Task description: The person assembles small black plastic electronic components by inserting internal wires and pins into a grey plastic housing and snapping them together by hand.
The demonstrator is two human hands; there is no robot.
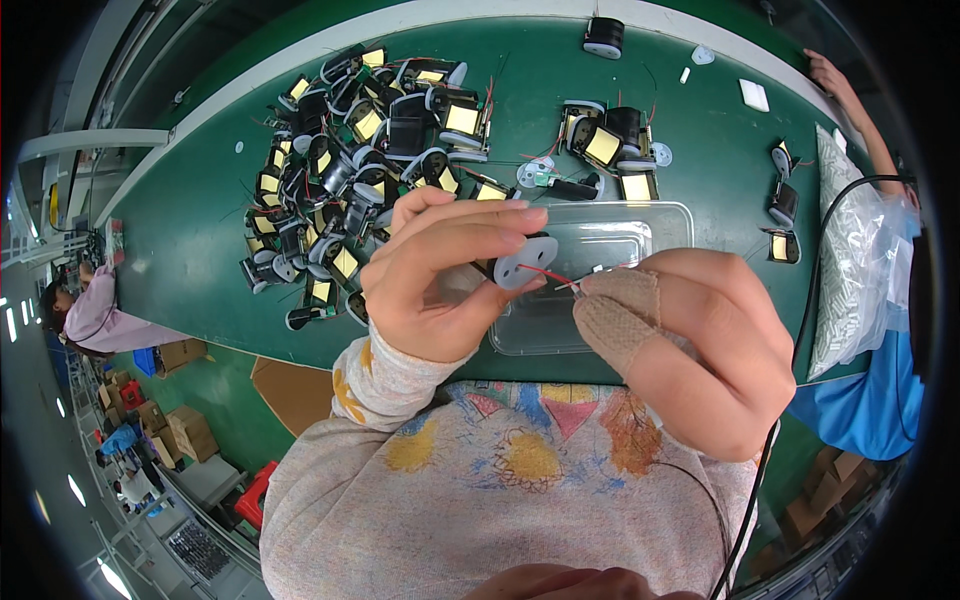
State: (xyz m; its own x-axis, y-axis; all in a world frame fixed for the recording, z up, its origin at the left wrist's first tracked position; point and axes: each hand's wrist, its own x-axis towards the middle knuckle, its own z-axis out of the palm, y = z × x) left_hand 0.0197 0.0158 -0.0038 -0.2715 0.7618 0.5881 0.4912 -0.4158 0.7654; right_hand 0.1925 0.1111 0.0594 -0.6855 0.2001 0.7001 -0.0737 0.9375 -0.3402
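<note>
My left hand (430,275) pinches a small black part by its round grey end disc (537,252), which has small holes. A thin red wire (546,273) runs out from the disc toward my right hand (700,350). The thumb and forefinger of that hand wear tan fabric covers and are pressed together at the wire's end, where a thin pale tip shows. Both hands are raised over a clear plastic tray (660,206) on the green table. Left of it lies a heap of black assemblies (408,130) with grey discs, yellow pads and wires.
A smaller group of assemblies (603,147) lies behind the tray, and a few more (783,203) sit at the right. By the right edge is a clear bag of small white pieces (845,270). Another person's arm (865,125) reaches in there, near a black cable (815,270).
</note>
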